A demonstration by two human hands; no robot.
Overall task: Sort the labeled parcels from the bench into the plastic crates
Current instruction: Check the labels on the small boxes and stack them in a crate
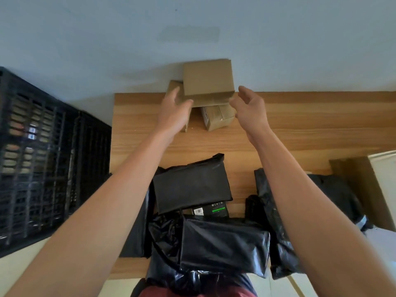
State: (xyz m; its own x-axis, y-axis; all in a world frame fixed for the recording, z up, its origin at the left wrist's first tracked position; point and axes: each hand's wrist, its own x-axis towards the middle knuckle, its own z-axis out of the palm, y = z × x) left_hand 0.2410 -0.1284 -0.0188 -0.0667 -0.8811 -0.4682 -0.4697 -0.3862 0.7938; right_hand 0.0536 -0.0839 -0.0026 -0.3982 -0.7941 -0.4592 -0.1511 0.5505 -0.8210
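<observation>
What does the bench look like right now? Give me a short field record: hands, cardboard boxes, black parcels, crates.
left hand: left hand open, at the left side of the top cardboard box; contact unclear
right hand: right hand open, just right of that box, apart from it
other boxes: smaller taped box underneath
black parcels: several black bagged parcels at the near end of the bench
crates: black plastic crates left of the bench

cardboard boxes [207,79]: 3 | black bags [190,185]: 5 | crates [42,159]: 2
</observation>
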